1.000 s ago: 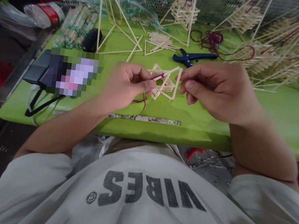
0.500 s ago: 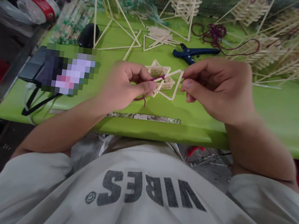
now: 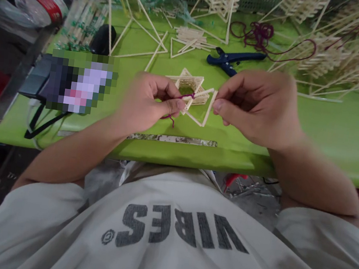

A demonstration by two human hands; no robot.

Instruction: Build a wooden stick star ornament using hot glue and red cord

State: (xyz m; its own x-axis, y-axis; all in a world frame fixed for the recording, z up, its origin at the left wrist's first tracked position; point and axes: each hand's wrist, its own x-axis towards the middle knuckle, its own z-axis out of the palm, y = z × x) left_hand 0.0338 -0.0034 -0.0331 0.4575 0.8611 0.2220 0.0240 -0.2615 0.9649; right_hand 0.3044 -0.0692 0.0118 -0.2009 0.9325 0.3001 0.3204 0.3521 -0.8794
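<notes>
Pinched between the thumb and fingers of my left hand [image 3: 145, 105] is one corner of a small stick frame [image 3: 207, 113], made of thin pale wooden sticks. Purple string [image 3: 187, 96] is tied round the frame close to those fingertips, and a loose end hangs below them. My right hand [image 3: 260, 107] is closed, its thumb and forefinger pinching at the frame's right-hand stick. Just behind the frame, a star-shaped stack of sticks [image 3: 191, 83] lies on the green table [image 3: 324, 140], partly covered by the frame and my left fingers.
Blue cutters [image 3: 232, 60] and a tangle of purple string [image 3: 261, 32] lie behind my right hand. Loose sticks [image 3: 192, 37] and large stick frames stand at the back. At left are a phone [image 3: 88, 85], a black mouse [image 3: 102, 39] and bundled sticks [image 3: 83, 22].
The small frame's right side has tilted lower and moved slightly left. My right hand has moved left with its fingertips at the frame's edge; my left hand keeps its pinch.
</notes>
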